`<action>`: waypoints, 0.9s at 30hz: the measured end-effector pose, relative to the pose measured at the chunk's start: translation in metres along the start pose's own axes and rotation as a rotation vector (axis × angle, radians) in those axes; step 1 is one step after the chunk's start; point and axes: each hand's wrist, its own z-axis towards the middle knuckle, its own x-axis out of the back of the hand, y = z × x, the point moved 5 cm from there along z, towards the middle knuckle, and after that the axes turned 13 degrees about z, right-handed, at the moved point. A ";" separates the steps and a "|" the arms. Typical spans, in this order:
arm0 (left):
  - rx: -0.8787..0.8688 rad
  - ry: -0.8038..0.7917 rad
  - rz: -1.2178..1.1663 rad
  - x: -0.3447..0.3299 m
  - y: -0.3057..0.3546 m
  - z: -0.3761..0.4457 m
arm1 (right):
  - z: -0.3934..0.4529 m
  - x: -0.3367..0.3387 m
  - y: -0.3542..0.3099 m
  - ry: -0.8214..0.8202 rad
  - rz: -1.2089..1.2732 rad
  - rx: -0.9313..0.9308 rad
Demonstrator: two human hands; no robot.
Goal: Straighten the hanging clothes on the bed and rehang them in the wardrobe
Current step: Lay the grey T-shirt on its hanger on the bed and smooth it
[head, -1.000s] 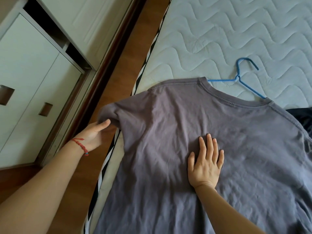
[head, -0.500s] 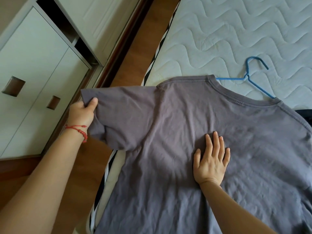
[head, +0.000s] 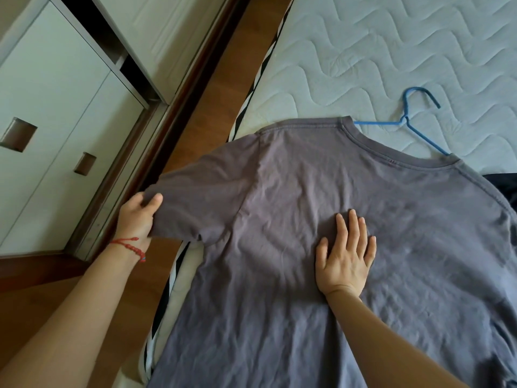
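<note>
White quilted mattress (head: 391, 51) fills the upper right of your view, and on it lies the grey T-shirt (head: 307, 247), spread flat with its collar toward the far side and its body running down toward you. Its fabric is creased across the middle. A blue hanger (head: 414, 121) sits inside the neck opening, the hook and part of both shoulders showing beyond the collar on the bare mattress.

Your right hand (head: 345, 253) rests open and flat on the middle of the shirt, palm down, fingers together and pointing toward the collar, pressing the cloth against the bed. Your left hand (head: 138, 217) is closed on the end of the shirt's left-hand sleeve, thumb on top of the cuff edge, holding the sleeve out past the side of the mattress, over the wooden floor (head: 218, 102). A red string bracelet (head: 130, 247) circles that wrist.

Along the mattress edge runs a black and white striped trim (head: 167, 289). At the right edge, just beside the shirt's far shoulder, a dark garment (head: 503, 186) pokes into view. Beyond the strip of floor, on the left, stands the white wardrobe (head: 56, 107), with two recessed handles showing on its lower fronts.
</note>
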 end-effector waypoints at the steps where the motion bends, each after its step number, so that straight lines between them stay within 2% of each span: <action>1: -0.031 0.038 0.101 0.003 0.000 0.001 | 0.000 0.000 0.000 -0.001 0.001 0.000; 3: -0.061 0.060 0.408 0.001 -0.006 0.003 | 0.000 0.001 -0.001 -0.006 0.004 -0.001; 5: 0.001 0.058 0.688 -0.004 -0.016 0.001 | -0.001 0.001 0.000 -0.008 0.003 0.000; 7: -0.032 0.145 0.879 -0.009 -0.008 -0.008 | -0.001 0.003 0.000 -0.021 -0.002 -0.007; 8: -0.139 0.223 0.915 -0.012 0.005 -0.015 | -0.002 0.003 0.001 -0.028 -0.004 -0.010; 10: -0.496 0.375 0.924 -0.031 0.036 -0.046 | -0.002 0.004 0.000 -0.043 -0.001 -0.015; 11: -0.679 0.399 0.921 -0.048 0.048 -0.068 | -0.002 0.005 0.000 -0.055 0.000 -0.018; 13: -0.925 0.291 0.981 -0.091 0.053 -0.110 | -0.001 0.008 -0.002 -0.079 0.017 -0.019; 16: -1.107 0.033 1.276 -0.149 0.020 -0.138 | 0.000 0.016 0.002 -0.133 0.077 0.025; 18: -1.128 -0.049 1.422 -0.162 -0.004 -0.130 | 0.002 0.024 0.015 -0.155 0.077 0.078; 21: -1.064 -0.013 1.463 -0.159 -0.020 -0.115 | 0.005 0.039 0.054 -0.131 0.006 0.063; 23: -0.969 0.035 1.444 -0.155 -0.019 -0.111 | 0.006 0.053 0.090 -0.076 -0.040 -0.010; 27: -0.841 0.097 1.425 -0.159 -0.011 -0.114 | 0.003 0.084 0.149 0.039 -0.010 -0.271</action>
